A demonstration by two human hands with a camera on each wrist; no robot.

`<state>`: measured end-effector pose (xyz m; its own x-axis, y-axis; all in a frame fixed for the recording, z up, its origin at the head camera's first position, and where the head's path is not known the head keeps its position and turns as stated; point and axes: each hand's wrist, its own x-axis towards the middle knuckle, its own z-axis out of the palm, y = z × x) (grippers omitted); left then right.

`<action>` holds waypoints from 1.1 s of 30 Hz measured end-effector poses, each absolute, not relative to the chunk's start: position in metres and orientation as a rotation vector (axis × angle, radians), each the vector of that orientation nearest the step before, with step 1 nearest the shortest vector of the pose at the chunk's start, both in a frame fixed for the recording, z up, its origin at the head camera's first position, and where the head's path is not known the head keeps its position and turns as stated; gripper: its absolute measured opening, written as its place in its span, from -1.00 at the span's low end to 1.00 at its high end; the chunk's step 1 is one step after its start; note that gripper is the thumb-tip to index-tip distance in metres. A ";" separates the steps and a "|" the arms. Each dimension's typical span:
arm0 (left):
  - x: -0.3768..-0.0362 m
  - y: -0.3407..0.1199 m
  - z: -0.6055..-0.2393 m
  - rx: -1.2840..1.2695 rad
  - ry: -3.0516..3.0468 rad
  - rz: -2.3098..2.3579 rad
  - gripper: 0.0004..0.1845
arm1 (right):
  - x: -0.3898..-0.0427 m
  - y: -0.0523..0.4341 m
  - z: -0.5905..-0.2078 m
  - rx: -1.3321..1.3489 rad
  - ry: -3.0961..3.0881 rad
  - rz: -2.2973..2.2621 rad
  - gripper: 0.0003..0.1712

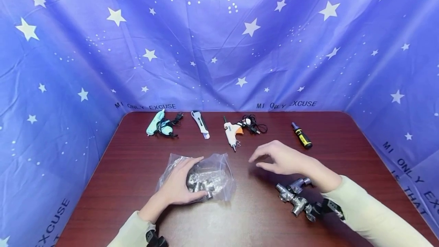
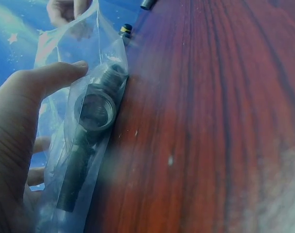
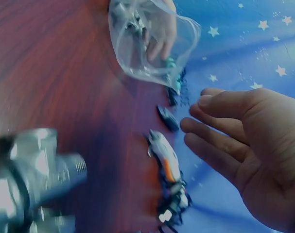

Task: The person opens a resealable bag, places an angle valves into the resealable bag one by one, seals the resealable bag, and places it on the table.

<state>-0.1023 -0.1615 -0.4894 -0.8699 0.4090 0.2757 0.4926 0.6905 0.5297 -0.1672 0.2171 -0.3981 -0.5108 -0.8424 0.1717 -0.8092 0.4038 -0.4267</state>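
My left hand lay on the bag of fittings near the middle of the table, thumb and fingers curved over the plastic and pressing it down (I could not tell whether they truly pinched it); my right hand hovered just right of the bag, fingers loose and apart, holding nothing. An assembly lay under my right wrist; two glue guns, a knife and a screwdriver lined the far edge.
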 end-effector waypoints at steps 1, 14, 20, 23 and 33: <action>-0.102 -0.162 -0.490 -0.742 -2.762 -0.924 0.14 | -0.166 0.222 -0.396 -1.496 2.577 -0.701 -0.75; -0.102 -0.163 -0.492 -0.756 -2.748 -0.903 0.13 | -0.139 0.253 -0.407 -1.479 2.509 -0.520 -0.82; -0.103 -0.164 -0.493 -0.769 -2.754 -0.869 0.15 | -0.128 0.260 -0.410 -1.381 2.526 -0.408 -0.80; -0.103 -0.164 -0.492 -0.777 -2.746 -0.868 0.15 | -0.125 0.260 -0.413 -1.366 2.528 -0.392 -0.77; -0.102 -0.162 -0.492 -0.757 -2.769 -0.877 0.14 | -0.121 0.256 -0.417 -1.306 2.547 -0.289 -0.64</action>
<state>-0.1017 -0.1623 -0.4915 -0.8636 0.4226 0.2750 0.5038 0.7036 0.5011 -0.1209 0.2563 -0.4166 -0.5605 -0.8159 -0.1419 -0.7634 0.5754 -0.2935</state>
